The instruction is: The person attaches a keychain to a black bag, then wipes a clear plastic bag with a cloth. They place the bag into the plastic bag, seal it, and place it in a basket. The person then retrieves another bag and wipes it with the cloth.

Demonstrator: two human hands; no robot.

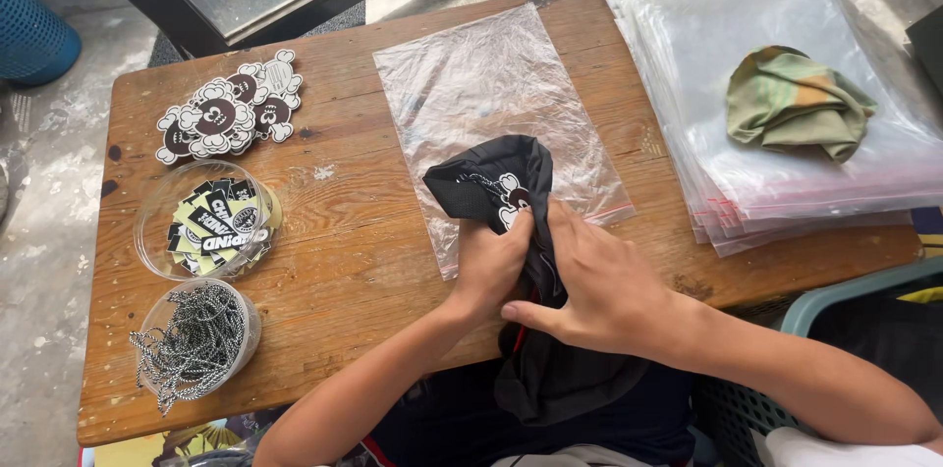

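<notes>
Currently both sets of fingers are closing on the black fabric garment (511, 202) at the near edge of the table. Left hand (491, 266) is gripping the cloth from the left, fingers (519, 223) curled shut just below a small black-and-white cartoon charm (512, 194) attached to it. Right hand (599, 290) is lying over the fabric from the right, thumb tucked under, fingers pressing the cloth flat.

Garment is bunching and draping over the table edge toward the lap: judged soft, light, limp, not fragile. Best hold looks like a pinch on a folded edge; charm area is stiffer.

Upper part is resting on a clear flat plastic bag (491, 94) spread on the brown wooden table (344, 231); bag judged slippery and thin.

Further out: stack of clear plastic bags (688, 54) with an olive crumpled cloth (796, 99) on top, pile of charms (231, 109), round clear tub of printed tags (208, 221), round clear tub of metal ball chains (196, 334).
</notes>
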